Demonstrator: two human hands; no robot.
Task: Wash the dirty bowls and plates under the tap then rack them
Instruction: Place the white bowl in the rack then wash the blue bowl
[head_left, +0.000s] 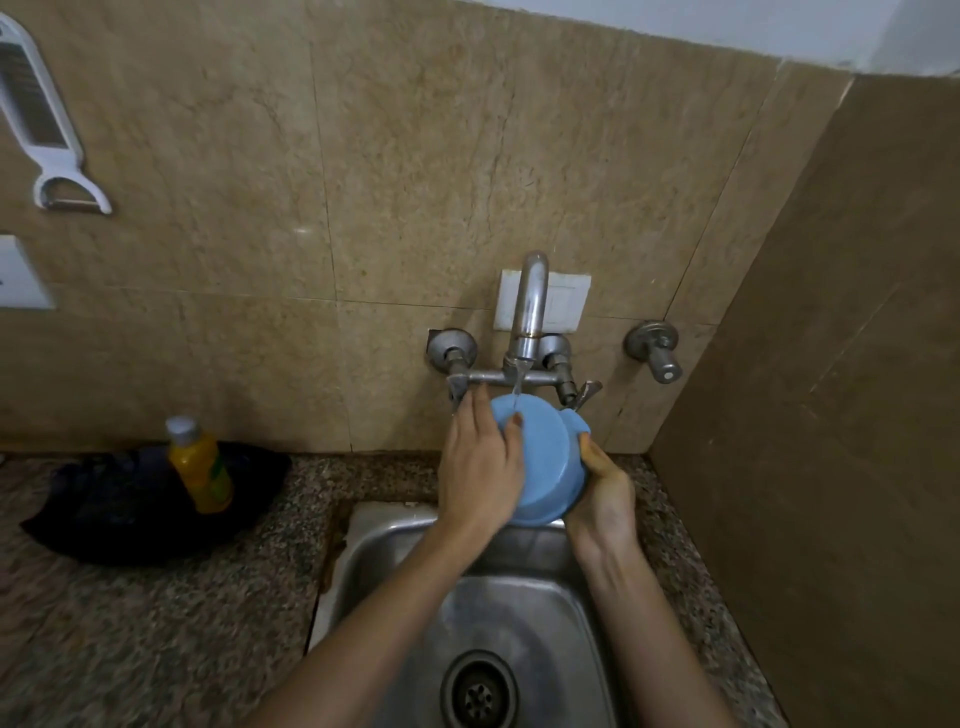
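Note:
A light blue bowl (545, 457) is held tilted above the back of the steel sink (395, 540), its underside turned towards me. A thin stream of water from the wall tap (530, 306) lands on its upper edge. My left hand (480, 467) lies over the bowl's left side, thumb pressed on the base near the stream. My right hand (602, 499) grips the bowl's right rim from below. The bowl's inside is hidden.
A yellow bottle of dish liquid (200, 465) stands on a dark cloth (104, 509) on the granite counter to the left. A white peeler (47, 130) hangs on the tiled wall. A side wall closes off the right. The sink drain (479, 693) is uncovered.

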